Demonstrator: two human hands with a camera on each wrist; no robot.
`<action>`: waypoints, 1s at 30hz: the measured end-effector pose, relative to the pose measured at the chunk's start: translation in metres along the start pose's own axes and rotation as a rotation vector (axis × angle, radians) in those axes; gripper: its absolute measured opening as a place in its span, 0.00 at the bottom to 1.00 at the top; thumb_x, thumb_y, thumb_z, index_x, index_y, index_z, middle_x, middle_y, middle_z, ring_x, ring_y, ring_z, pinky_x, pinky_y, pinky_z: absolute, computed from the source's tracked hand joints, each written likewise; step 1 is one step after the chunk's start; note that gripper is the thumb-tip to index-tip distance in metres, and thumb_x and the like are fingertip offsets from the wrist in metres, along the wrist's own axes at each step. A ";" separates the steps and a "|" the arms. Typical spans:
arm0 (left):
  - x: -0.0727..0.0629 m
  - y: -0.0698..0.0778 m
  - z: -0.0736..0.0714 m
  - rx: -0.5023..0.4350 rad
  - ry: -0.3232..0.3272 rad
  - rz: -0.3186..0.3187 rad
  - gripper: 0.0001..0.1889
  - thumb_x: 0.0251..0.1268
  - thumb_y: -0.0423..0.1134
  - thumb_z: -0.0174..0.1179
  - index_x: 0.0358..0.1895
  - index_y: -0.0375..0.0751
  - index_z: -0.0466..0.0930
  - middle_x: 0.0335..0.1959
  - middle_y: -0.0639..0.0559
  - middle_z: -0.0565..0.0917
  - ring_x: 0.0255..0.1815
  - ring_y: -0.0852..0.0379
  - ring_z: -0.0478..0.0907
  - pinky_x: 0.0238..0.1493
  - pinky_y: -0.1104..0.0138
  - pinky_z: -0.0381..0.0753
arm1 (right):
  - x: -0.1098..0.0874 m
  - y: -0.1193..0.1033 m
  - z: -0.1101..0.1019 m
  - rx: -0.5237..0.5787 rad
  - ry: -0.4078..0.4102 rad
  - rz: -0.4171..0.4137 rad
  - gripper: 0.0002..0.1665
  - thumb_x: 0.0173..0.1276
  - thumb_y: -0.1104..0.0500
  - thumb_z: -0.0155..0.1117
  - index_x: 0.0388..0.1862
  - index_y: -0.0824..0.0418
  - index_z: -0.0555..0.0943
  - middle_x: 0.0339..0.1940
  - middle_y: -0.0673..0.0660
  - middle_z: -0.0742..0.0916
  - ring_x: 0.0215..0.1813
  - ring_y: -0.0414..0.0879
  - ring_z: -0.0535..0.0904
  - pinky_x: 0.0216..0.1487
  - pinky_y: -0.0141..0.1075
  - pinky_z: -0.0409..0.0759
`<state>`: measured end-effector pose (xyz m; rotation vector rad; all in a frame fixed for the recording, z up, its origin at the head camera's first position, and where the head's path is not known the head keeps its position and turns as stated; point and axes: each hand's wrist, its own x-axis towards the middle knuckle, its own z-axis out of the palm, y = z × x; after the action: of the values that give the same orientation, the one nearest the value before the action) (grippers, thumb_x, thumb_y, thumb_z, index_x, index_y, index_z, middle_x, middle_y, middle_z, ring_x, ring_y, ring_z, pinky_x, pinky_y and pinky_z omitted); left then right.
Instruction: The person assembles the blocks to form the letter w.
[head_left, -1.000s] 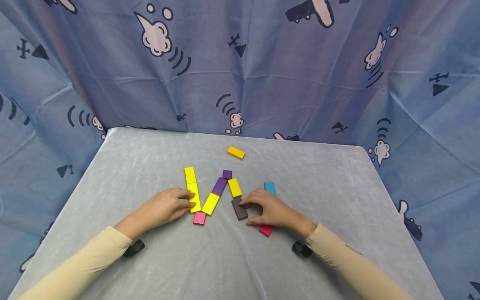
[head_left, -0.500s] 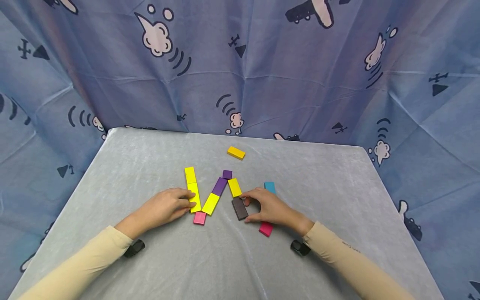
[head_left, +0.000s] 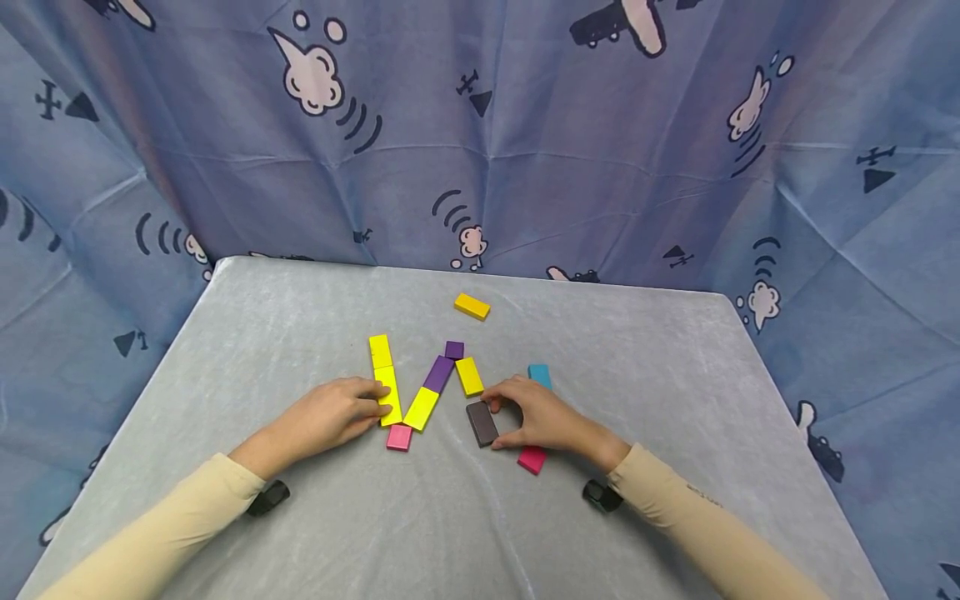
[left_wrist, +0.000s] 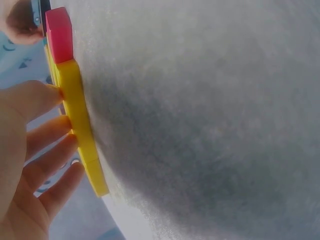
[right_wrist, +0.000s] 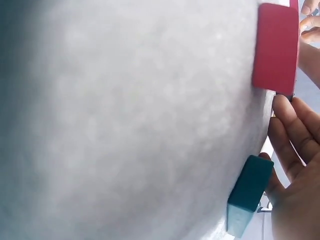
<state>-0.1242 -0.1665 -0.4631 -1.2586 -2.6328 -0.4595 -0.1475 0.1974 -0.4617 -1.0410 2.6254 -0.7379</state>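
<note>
My left hand (head_left: 330, 417) rests its fingertips against a long yellow block (head_left: 392, 408) in a zigzag row. In the left wrist view its fingers (left_wrist: 45, 155) are fairly straight along the block's side. A shorter yellow block (head_left: 380, 351) tops that stroke, and a pink block (head_left: 399, 437) lies at its foot. Index finger and thumb of my right hand (head_left: 547, 417) pinch a dark brown block (head_left: 482, 423) by its ends. Just above it is a yellow block (head_left: 469, 377), separated by a small gap. Purple blocks (head_left: 439, 374) and another yellow block (head_left: 422, 409) form the middle stroke.
A blue block (head_left: 539, 376) and a red block (head_left: 532, 460) lie by the right hand, partly covered by it in the head view. An orange-yellow block (head_left: 472, 306) lies farther back. Grey cloth (head_left: 637, 358) covers the table; a patterned curtain (head_left: 420, 108) hangs behind.
The dark brown block has shifted slightly toward the person and right, leaving a gap below the yellow block. The right index finger has moved to its upper end. The left hand stays still.
</note>
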 end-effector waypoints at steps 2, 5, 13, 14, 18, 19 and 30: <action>0.000 0.000 0.001 0.002 0.003 0.001 0.12 0.57 0.38 0.71 0.46 0.47 0.89 0.50 0.49 0.86 0.52 0.51 0.84 0.57 0.56 0.84 | 0.000 0.002 0.000 0.001 0.005 0.000 0.39 0.51 0.44 0.81 0.60 0.53 0.79 0.44 0.45 0.84 0.49 0.40 0.77 0.56 0.37 0.78; 0.000 0.000 0.001 0.002 0.007 0.001 0.12 0.57 0.38 0.71 0.46 0.47 0.89 0.49 0.49 0.86 0.52 0.51 0.84 0.57 0.56 0.85 | -0.001 0.005 0.000 0.013 0.014 0.011 0.38 0.50 0.44 0.81 0.60 0.53 0.79 0.45 0.46 0.84 0.49 0.40 0.77 0.56 0.38 0.79; -0.001 0.000 0.002 0.006 0.008 0.005 0.13 0.56 0.38 0.72 0.46 0.47 0.89 0.49 0.49 0.87 0.52 0.51 0.84 0.57 0.56 0.85 | 0.002 0.012 0.000 0.019 0.012 0.020 0.39 0.50 0.43 0.81 0.61 0.50 0.79 0.46 0.44 0.84 0.50 0.39 0.76 0.56 0.38 0.79; -0.001 -0.001 0.002 0.005 0.008 0.005 0.13 0.56 0.38 0.72 0.46 0.47 0.89 0.49 0.49 0.87 0.52 0.51 0.84 0.57 0.56 0.85 | 0.002 0.012 -0.001 0.020 0.011 0.021 0.39 0.50 0.43 0.81 0.61 0.50 0.79 0.47 0.44 0.84 0.51 0.38 0.76 0.56 0.38 0.79; -0.001 -0.001 0.002 0.007 0.010 0.003 0.13 0.56 0.38 0.72 0.46 0.47 0.89 0.49 0.50 0.86 0.52 0.51 0.84 0.56 0.56 0.85 | 0.002 0.013 -0.001 0.026 0.021 0.006 0.39 0.51 0.43 0.80 0.61 0.50 0.78 0.48 0.44 0.84 0.51 0.38 0.76 0.57 0.39 0.78; -0.001 -0.001 0.002 0.007 0.010 0.003 0.13 0.56 0.38 0.72 0.46 0.47 0.89 0.49 0.49 0.86 0.52 0.51 0.84 0.56 0.56 0.85 | 0.002 0.013 -0.001 0.027 0.023 0.005 0.39 0.51 0.43 0.80 0.61 0.50 0.78 0.48 0.44 0.84 0.51 0.38 0.76 0.57 0.39 0.79; 0.000 0.000 0.001 0.005 0.019 0.008 0.13 0.56 0.37 0.72 0.46 0.47 0.89 0.49 0.50 0.87 0.51 0.51 0.84 0.56 0.56 0.85 | 0.003 0.013 -0.001 0.058 0.022 -0.034 0.32 0.53 0.45 0.79 0.57 0.49 0.81 0.51 0.43 0.86 0.53 0.39 0.78 0.57 0.38 0.78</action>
<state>-0.1242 -0.1665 -0.4643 -1.2566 -2.6107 -0.4615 -0.1574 0.2034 -0.4677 -1.0692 2.5942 -0.8332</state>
